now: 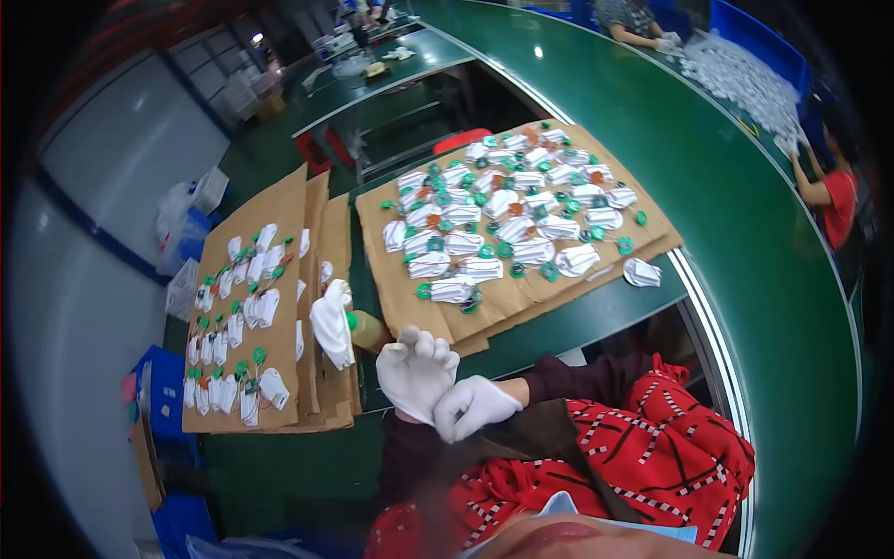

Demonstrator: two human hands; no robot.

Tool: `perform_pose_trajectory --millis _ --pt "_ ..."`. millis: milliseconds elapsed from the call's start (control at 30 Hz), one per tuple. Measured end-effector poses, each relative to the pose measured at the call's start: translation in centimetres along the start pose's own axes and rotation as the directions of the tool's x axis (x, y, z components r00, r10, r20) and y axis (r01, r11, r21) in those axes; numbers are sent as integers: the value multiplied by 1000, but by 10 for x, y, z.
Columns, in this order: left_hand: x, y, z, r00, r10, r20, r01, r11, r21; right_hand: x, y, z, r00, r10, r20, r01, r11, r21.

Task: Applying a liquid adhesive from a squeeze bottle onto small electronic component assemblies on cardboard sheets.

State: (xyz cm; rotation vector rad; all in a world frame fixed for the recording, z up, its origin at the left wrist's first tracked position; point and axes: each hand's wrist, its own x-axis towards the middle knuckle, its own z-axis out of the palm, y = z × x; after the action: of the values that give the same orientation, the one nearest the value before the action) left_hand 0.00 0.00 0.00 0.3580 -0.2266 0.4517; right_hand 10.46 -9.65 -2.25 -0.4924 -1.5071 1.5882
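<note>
My left hand [416,371], in a white fabric glove, is turned palm up with its fingers loosely bent and apart; nothing lies in it. My right hand [473,407], gloved too, has closed its fingers on the cuff of the left glove at the wrist. Just beyond the hands stands a yellowish bottle [371,332] with a green cap, beside a crumpled white cloth [332,324]. Past them, a cardboard sheet [410,303] on the green table bears rows of white plastic casings [533,251] with green round parts and thin wires.
A second cardboard stack [279,415] with similar casings stands to the left. One white casing [643,272] lies by the right cardboard corner. A green conveyor [596,112] runs along the right. Two people work beyond it at a heap of white parts [740,79]. Blue bins [172,401] stand at left.
</note>
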Motion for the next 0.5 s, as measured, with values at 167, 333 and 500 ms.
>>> perform_pose_trajectory --millis 167,333,500 --pt "17 16 -6 1000 12 26 -9 993 -121 1 21 -14 951 96 -293 137 722 678" --pt "17 3 10 983 -90 159 126 965 -228 0 40 -34 882 167 -442 -9 942 337" --pt "21 -3 13 961 -183 207 228 948 -220 7 31 -42 887 -363 -286 315 927 -203"
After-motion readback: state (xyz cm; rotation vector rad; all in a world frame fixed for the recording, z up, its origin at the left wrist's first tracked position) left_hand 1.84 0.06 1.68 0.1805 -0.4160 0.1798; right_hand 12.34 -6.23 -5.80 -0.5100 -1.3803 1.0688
